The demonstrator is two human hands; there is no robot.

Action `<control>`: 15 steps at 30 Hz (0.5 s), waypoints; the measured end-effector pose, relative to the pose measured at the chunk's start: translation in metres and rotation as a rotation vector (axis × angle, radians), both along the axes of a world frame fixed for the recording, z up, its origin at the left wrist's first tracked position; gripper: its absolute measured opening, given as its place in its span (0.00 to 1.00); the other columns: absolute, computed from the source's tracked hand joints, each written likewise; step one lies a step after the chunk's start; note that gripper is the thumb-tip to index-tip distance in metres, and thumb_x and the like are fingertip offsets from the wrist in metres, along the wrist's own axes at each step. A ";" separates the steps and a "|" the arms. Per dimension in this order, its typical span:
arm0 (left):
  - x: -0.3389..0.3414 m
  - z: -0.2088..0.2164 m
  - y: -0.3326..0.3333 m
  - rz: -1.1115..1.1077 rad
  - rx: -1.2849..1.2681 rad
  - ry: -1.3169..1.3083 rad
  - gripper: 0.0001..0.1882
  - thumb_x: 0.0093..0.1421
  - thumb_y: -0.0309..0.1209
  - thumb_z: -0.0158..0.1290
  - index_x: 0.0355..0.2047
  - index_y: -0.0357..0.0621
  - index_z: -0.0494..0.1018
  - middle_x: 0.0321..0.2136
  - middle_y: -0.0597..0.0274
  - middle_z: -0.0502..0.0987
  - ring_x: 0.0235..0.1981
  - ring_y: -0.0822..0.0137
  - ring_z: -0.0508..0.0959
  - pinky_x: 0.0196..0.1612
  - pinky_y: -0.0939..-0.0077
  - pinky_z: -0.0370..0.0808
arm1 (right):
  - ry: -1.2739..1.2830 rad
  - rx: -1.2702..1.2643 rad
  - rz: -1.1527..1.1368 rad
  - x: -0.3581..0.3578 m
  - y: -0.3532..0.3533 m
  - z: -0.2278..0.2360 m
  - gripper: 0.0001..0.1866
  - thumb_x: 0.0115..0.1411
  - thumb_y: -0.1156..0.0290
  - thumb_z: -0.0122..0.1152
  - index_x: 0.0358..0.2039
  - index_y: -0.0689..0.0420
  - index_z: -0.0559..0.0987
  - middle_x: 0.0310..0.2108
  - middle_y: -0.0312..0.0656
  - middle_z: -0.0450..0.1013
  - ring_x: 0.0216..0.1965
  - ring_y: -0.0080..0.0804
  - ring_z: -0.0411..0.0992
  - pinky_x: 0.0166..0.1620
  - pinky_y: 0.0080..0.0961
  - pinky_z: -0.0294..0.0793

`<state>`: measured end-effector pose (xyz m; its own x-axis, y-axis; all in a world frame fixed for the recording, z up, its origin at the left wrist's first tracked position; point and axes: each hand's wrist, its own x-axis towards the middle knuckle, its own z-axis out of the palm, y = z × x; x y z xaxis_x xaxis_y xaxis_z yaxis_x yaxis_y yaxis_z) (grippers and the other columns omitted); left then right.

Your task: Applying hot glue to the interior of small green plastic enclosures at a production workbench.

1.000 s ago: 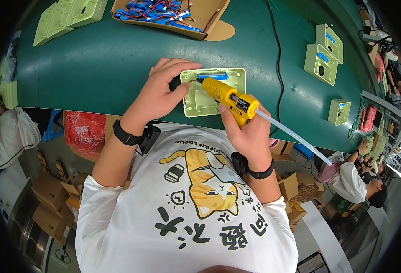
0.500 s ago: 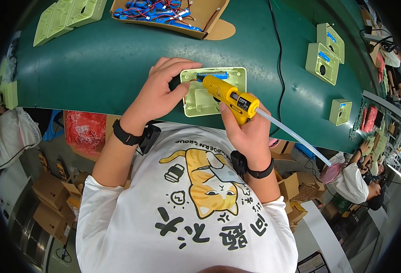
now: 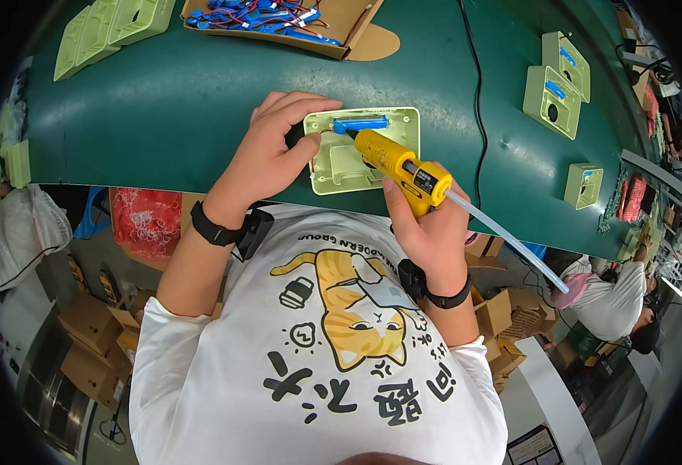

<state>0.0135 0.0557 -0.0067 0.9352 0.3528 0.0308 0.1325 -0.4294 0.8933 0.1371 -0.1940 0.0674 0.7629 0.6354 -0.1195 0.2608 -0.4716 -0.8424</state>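
My left hand (image 3: 277, 147) grips the left side of a pale green plastic housing (image 3: 342, 184), its thumb over the rim. Inside, along the far wall, lies a blue battery (image 3: 362, 122) with thin wires near its left end. My right hand (image 3: 431, 225) is closed round the handle of a yellow hot glue gun (image 3: 391, 155), and a long translucent glue stick (image 3: 511, 240) sticks out of its back. The gun's dark nozzle points into the housing, just below the battery; whether it touches anything I cannot tell.
A cardboard box (image 3: 352, 39) with several wired blue batteries stands at the far side of the green table (image 3: 201, 101). More green housings (image 3: 550, 101) sit at the right, others (image 3: 112, 35) at far left. A black cable (image 3: 478, 93) crosses the table. A person (image 3: 612, 302) is at right.
The glue gun and my right hand have shifted slightly right and nearer to me. The nozzle has moved off the battery's left part, showing more of it. My left hand still holds the housing.
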 end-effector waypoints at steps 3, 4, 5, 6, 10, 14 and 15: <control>0.000 0.000 0.000 -0.002 0.000 -0.004 0.26 0.69 0.23 0.62 0.67 0.49 0.86 0.63 0.61 0.88 0.66 0.53 0.80 0.76 0.54 0.68 | -0.016 0.017 0.040 -0.001 -0.001 -0.002 0.13 0.69 0.70 0.81 0.46 0.67 0.89 0.35 0.48 0.82 0.29 0.43 0.81 0.34 0.37 0.78; 0.000 0.001 0.000 -0.004 -0.001 -0.005 0.26 0.69 0.23 0.61 0.67 0.49 0.86 0.63 0.61 0.88 0.65 0.53 0.80 0.76 0.54 0.68 | -0.019 0.000 0.027 -0.002 -0.001 -0.001 0.13 0.69 0.70 0.81 0.46 0.67 0.89 0.35 0.49 0.82 0.29 0.44 0.82 0.34 0.37 0.79; 0.001 0.001 0.000 -0.004 -0.005 -0.005 0.26 0.69 0.23 0.61 0.67 0.49 0.86 0.63 0.61 0.88 0.65 0.54 0.80 0.76 0.55 0.68 | -0.020 -0.017 0.015 -0.002 -0.001 0.000 0.14 0.69 0.69 0.81 0.46 0.66 0.89 0.36 0.49 0.82 0.29 0.45 0.82 0.35 0.38 0.79; 0.001 0.001 0.000 -0.005 -0.003 -0.007 0.26 0.69 0.23 0.61 0.67 0.48 0.86 0.63 0.61 0.88 0.65 0.54 0.80 0.76 0.55 0.68 | -0.022 -0.034 0.003 -0.002 -0.001 0.002 0.14 0.69 0.69 0.81 0.46 0.66 0.88 0.36 0.50 0.83 0.29 0.46 0.82 0.35 0.38 0.79; 0.001 0.001 0.000 -0.003 0.001 -0.007 0.26 0.69 0.23 0.61 0.67 0.47 0.86 0.63 0.61 0.88 0.65 0.54 0.80 0.76 0.55 0.68 | -0.051 -0.042 -0.023 0.003 -0.002 0.009 0.14 0.69 0.69 0.81 0.46 0.66 0.88 0.35 0.50 0.82 0.29 0.44 0.81 0.35 0.37 0.79; 0.000 0.001 0.000 -0.005 0.001 -0.004 0.26 0.69 0.22 0.61 0.67 0.47 0.86 0.63 0.61 0.88 0.65 0.54 0.80 0.76 0.55 0.68 | -0.054 -0.018 -0.047 0.007 -0.001 0.013 0.13 0.69 0.70 0.81 0.45 0.66 0.88 0.35 0.48 0.82 0.29 0.41 0.81 0.34 0.35 0.78; 0.000 0.001 0.000 -0.006 0.002 -0.005 0.26 0.69 0.22 0.61 0.67 0.47 0.86 0.63 0.61 0.88 0.65 0.54 0.80 0.76 0.55 0.68 | -0.049 -0.006 -0.041 0.007 0.000 0.013 0.12 0.68 0.71 0.81 0.45 0.66 0.89 0.35 0.48 0.81 0.29 0.41 0.80 0.34 0.35 0.78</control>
<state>0.0138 0.0555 -0.0061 0.9372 0.3468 0.0366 0.1250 -0.4320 0.8932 0.1446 -0.1942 0.0800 0.7932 0.6029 -0.0853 0.2817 -0.4876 -0.8264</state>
